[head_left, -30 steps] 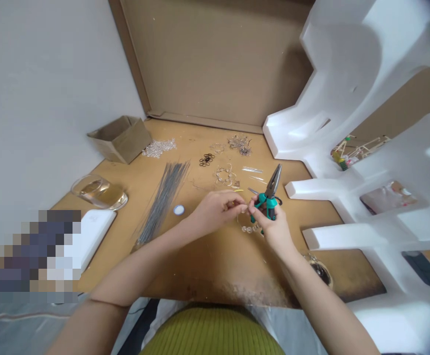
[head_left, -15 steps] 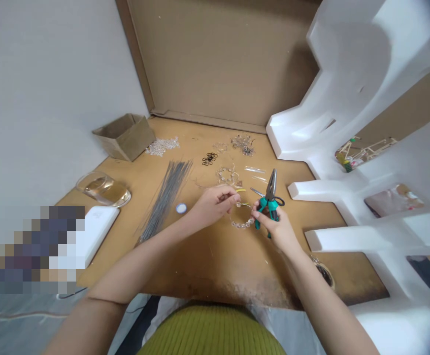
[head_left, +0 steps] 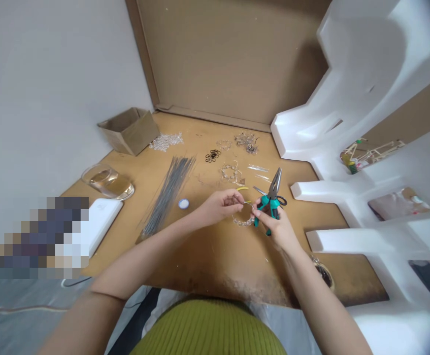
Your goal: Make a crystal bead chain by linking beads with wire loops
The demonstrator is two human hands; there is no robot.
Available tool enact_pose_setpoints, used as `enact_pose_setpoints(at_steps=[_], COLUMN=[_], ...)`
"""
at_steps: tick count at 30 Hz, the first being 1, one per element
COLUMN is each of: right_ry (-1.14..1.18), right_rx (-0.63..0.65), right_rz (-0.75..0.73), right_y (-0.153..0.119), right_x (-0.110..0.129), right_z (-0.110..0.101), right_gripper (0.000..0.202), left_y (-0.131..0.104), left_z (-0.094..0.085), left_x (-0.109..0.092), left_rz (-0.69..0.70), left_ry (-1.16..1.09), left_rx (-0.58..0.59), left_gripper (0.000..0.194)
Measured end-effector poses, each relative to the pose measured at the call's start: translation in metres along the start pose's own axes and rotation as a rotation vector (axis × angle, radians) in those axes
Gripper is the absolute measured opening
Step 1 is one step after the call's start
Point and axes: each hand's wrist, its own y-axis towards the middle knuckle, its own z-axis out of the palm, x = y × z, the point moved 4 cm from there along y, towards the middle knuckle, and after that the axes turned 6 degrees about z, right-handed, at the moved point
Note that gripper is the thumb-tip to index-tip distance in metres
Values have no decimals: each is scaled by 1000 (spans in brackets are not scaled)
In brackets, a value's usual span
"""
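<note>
Between my hands hangs a ring of wire strung with clear beads (head_left: 243, 223). My left hand (head_left: 226, 206) is closed, its fingertips pinching the ring at its upper left. Pliers with green and black handles (head_left: 274, 197) rest in my right hand (head_left: 277, 224), jaws pointing up and away. That hand's thumb and finger also pinch the ring's right side. Just behind the ring, a yellow-handled tool (head_left: 242, 188) is partly hidden by my left hand. Scissors with black handles (head_left: 281, 200) lie partly behind the pliers.
On the table are a bundle of grey wires (head_left: 168, 195), a blue-rimmed white disc (head_left: 183, 203), black rings (head_left: 212, 156), a beaded wire piece (head_left: 230, 172) and clear beads (head_left: 166, 141). A glass (head_left: 107, 181) and cardboard box (head_left: 129, 132) stand left; white foam (head_left: 321, 190) borders the right.
My left hand has moved slightly right along the top of the ring, closer to my right hand. The right hand keeps the pliers and ring. The whole view has shifted a little.
</note>
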Motion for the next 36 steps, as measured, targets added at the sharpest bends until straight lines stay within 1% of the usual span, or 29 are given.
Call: enact_pose_setpoints(at_steps=[4,9,13,15,17,20,22,25,27,29,32,36], right_ry=[35,-38,-92,-211,-422,-766,-983,-1289,-1422,-1486,-1515,-1529], right_rx=[-13,76,136,121,45,-79,-138,-206,-192,-124,-35,4], right_rz=[51,125,194,200,153,24,-68,-191,-258,-320,-393,-443], right_y=[-1,-2,4,9,14,19,20,21,20,19,17,15], right_x=[-5,-17,-28,-34,-38,-40,-40,-40,-41,-45,-49,-51], right_z=[1,8,12,11,6,-3,-6,-9,-7,-2,6,12], right_gripper=[31,33,35,35,37,40,41,41,41,41,41,46], left_y=[-6,-15,-19,-19,-18,-18,-18,-18,-16,-12,-3,6], left_z=[-2,-6,-9,-11,-13,-15,-16,-18,-21,-26,-33,-37], left_x=[6,14,31,44,55,69,73,73,70,66,61,63], left_rz=[-87,-105,-155,-198,-217,-234,-241,-237,-232,-226,-214,-193], left_ry=[-90,-99,-44,-37,-63,-105,-125,-139,-149,-147,-105,-36], left_rx=[27,-15,-24,-35,-50,-65,-74,-83,-90,-98,-120,-165], left_gripper=[33,39,44,46,48,49,49,49,50,50,50,49])
